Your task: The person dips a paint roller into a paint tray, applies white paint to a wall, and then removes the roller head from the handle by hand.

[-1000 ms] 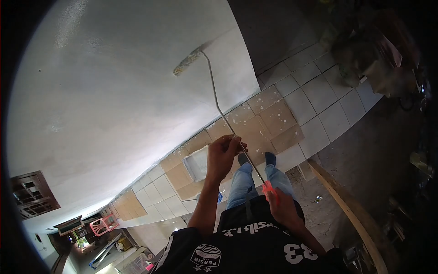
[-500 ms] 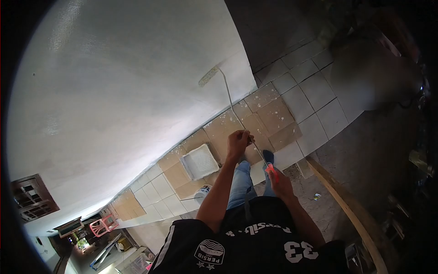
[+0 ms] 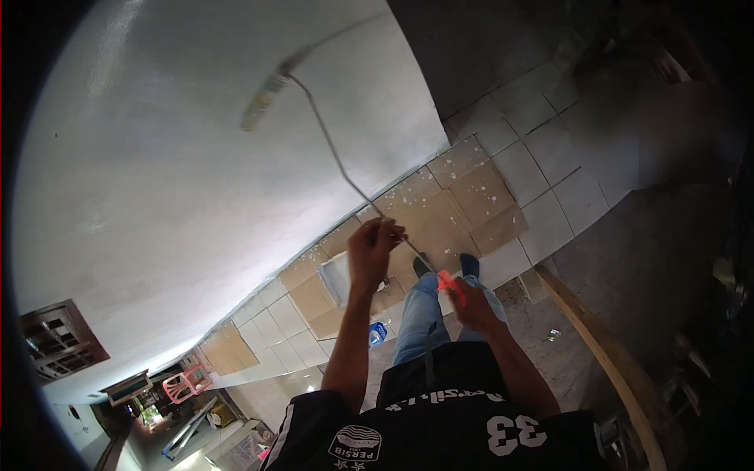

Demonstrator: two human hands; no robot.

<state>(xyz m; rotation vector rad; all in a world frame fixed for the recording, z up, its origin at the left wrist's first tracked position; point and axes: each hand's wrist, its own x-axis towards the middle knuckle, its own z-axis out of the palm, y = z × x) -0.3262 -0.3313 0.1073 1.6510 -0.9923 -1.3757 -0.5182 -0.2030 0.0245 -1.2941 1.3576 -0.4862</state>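
Note:
A paint roller [image 3: 265,102] with a long bent metal rod lies against the white wall [image 3: 181,157], blurred, at the upper left. Around the roller's red handle, low in the middle, my right hand [image 3: 473,304] is closed. Further up the rod my left hand [image 3: 372,250] pinches it between thumb and fingers. A white paint tray [image 3: 334,279], partly hidden behind my left hand and forearm, rests on the paint-spotted cardboard [image 3: 424,204] beside the wall's foot.
White floor tiles [image 3: 542,224] continue at the right, with a wooden beam [image 3: 585,322] past them. A blue-labelled container [image 3: 378,334] stands by my left forearm. My feet are on the cardboard. A pink chair [image 3: 185,383] is at the far lower left.
The roller has moved left and up along the wall, and the rod has swung with it. Both my hands have shifted left, keeping their hold. My left arm now covers more of the tray.

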